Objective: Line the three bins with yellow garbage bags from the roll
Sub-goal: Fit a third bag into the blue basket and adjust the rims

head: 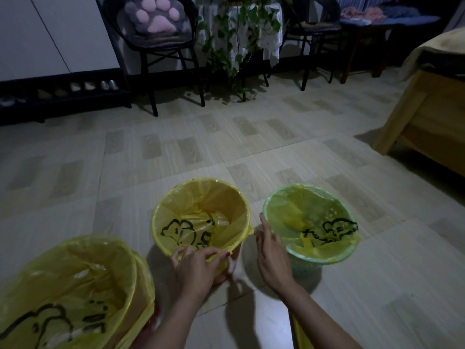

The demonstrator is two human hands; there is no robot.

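Three small bins stand on the tiled floor, each with a yellow garbage bag printed with a black cartoon animal inside. The left bin (141, 278) is nearest and its bag is folded over the rim. My left hand (198, 265) grips the bag edge on the near rim of the middle bin (161, 210). My right hand (270, 250) pinches a stretched corner of that same bag at the bin's right side, index finger raised. The green bin (307, 265) sits to the right, lined. A strip of yellow bag (299, 333) hangs below my right forearm.
A wooden bed frame (427, 127) stands at the right. Black chairs, one with a paw-shaped cushion (156, 18), and a trailing plant (234, 46) line the back. A low shoe rack (63, 94) runs along the left wall.
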